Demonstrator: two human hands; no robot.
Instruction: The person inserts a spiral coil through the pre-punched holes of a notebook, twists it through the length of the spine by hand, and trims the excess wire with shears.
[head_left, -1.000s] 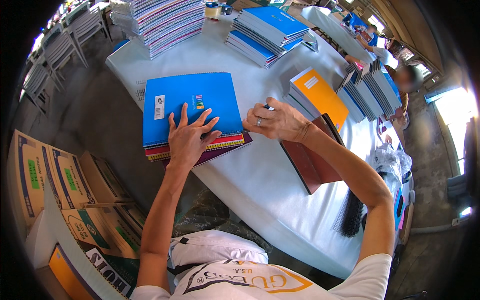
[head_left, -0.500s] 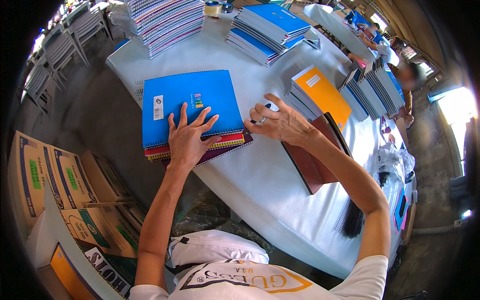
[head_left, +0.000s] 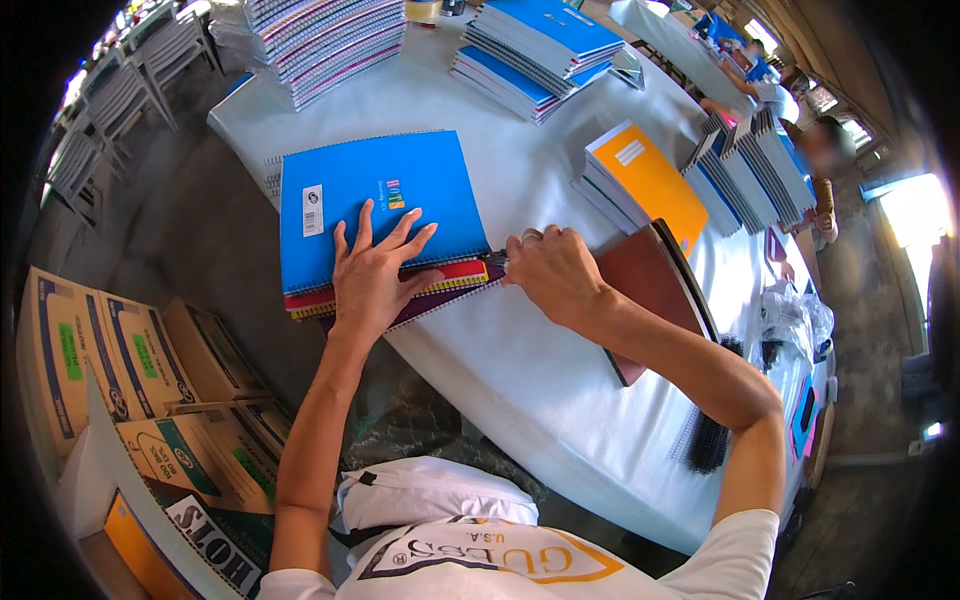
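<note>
My left hand [head_left: 372,268] lies spread on a blue spiral notebook [head_left: 405,165], its thumb along the wire-bound near edge. Under the blue one, the edges of a red notebook [head_left: 465,271] and a purple notebook [head_left: 455,294] stick out toward me. The fingers of my right hand [head_left: 556,275] are curled round a small dark plier-like tool [head_left: 495,259], mostly hidden in the grip. Its tip meets the right end of the blue notebook's spiral.
Right of my right hand are a brown board-like piece [head_left: 655,300] and a stack topped by an orange notebook [head_left: 650,180]. Taller notebook stacks [head_left: 330,45] stand at the far side. Loose black coils [head_left: 708,440] lie near my right elbow. Cartons [head_left: 130,350] stand at the left.
My right hand has moved slightly down and turned, bringing the tool from above the table to the end of the blue notebook's spiral. The left hand stays in place.
</note>
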